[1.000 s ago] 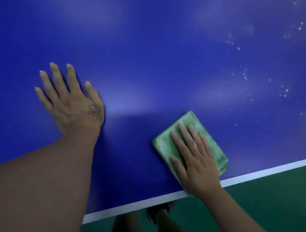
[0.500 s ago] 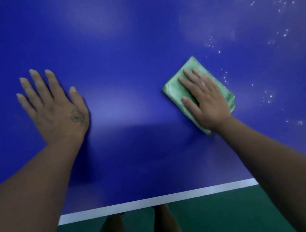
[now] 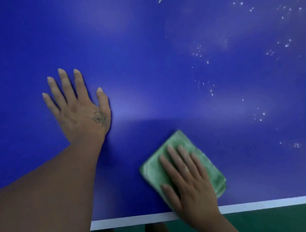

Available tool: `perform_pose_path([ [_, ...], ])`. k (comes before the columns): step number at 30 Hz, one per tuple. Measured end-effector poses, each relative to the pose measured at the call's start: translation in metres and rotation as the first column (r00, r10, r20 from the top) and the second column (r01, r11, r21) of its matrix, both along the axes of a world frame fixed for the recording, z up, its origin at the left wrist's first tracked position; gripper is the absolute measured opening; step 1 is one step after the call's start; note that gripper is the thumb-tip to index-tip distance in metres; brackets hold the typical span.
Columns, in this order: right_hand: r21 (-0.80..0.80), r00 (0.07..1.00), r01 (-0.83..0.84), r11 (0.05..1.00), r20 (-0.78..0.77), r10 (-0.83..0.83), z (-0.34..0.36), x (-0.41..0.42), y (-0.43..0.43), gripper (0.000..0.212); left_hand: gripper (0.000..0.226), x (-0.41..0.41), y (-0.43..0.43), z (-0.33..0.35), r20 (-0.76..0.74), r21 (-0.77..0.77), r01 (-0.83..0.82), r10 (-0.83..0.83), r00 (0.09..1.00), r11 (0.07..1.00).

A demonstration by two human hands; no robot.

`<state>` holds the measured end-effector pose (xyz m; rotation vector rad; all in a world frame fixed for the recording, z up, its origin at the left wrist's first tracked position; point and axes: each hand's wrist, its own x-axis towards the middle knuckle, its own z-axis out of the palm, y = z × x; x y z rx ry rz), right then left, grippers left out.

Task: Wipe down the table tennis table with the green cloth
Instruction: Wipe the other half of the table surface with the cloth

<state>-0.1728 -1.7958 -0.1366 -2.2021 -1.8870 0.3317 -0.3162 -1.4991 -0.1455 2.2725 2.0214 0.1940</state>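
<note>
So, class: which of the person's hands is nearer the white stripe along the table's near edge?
Right. The right hand, flat on the green cloth, has its wrist crossing the white stripe; the left hand lies flat farther up the blue table, well clear of it.

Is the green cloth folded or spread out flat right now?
Folded. The green cloth lies as a compact rectangular pad with thick layered edges, under the flat fingers of the right hand on the table.
</note>
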Motion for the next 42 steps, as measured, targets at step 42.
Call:
perform_pose_path([
  [42,0.093,0.995,-0.093,0.991,0.057,0.088,-0.002,0.125,0.187,0.058,0.073,0.008,0.000,0.004,0.001,0.003,-0.057,0.057,0.998,0.998],
])
